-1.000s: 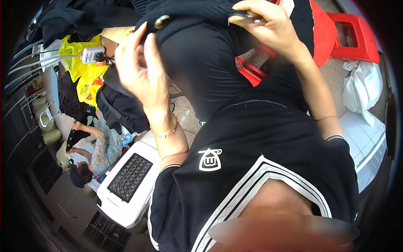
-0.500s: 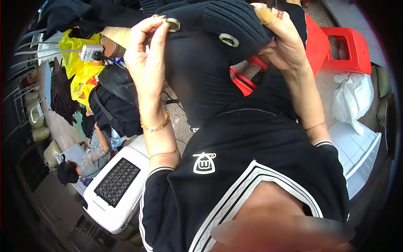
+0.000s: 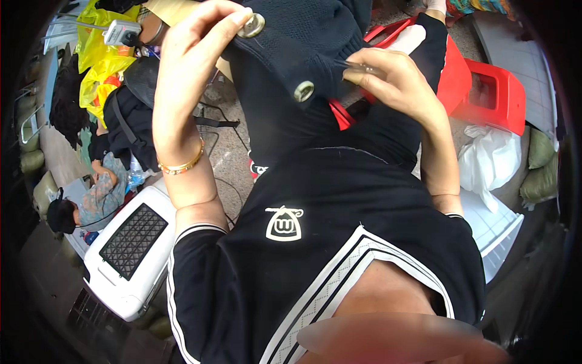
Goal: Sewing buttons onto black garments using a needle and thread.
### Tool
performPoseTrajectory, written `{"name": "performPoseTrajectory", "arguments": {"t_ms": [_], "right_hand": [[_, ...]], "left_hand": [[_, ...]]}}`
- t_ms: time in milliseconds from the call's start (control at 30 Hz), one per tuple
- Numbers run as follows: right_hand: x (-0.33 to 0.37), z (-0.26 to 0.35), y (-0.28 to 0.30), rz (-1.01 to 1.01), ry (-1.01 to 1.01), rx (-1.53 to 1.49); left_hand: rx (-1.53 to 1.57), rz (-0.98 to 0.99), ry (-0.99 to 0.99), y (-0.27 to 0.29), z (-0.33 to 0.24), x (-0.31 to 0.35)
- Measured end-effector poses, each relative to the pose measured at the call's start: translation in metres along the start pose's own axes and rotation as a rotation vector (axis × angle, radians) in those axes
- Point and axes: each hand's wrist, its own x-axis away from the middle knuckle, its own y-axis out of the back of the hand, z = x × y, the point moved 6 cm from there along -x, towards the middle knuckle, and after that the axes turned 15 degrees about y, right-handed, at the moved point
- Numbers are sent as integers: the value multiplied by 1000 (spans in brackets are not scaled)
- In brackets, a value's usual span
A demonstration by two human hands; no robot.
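A black knitted garment point(image 3: 303, 42) with large pale ring-like buttons hangs across my lap. My left hand point(image 3: 194, 60) pinches its edge at one button point(image 3: 252, 25) between thumb and forefinger. A second button point(image 3: 304, 91) hangs lower on the same edge, free of both hands. Right of it, my right hand point(image 3: 397, 82) is closed on a slim, shiny tool point(image 3: 357, 65) that looks like small thread snips, blurred by motion. The tool's tip points left toward the knit; whether it touches the fabric I cannot tell.
Red plastic stools point(image 3: 494, 97) and a white plastic bag point(image 3: 488, 161) are on the right. At left lie a black bag point(image 3: 130, 124), yellow plastic bags point(image 3: 100, 85), a power socket block point(image 3: 121, 33) and a white case point(image 3: 130, 249). Another person point(image 3: 100, 194) sits far left.
My right hand has let go of the knit and moved down, with the slim tool showing in its fingers. My left hand, still pinching at the button, has shifted up and left. The lower button has dropped.
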Motion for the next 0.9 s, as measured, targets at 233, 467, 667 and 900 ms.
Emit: {"name": "performPoseTrajectory", "arguments": {"t_ms": [233, 467, 667, 900], "right_hand": [[-21, 37, 29, -202, 86, 92], [-53, 68, 6, -102, 205, 95], [-57, 64, 0, -179, 259, 149], [-60, 67, -4, -178, 304, 254]], "left_hand": [[-273, -436, -685, -13, -18, 36], [-352, -360, -702, -17, 4, 55], [-340, -274, -679, -16, 15, 57], [-249, -361, -609, -16, 24, 53]]}}
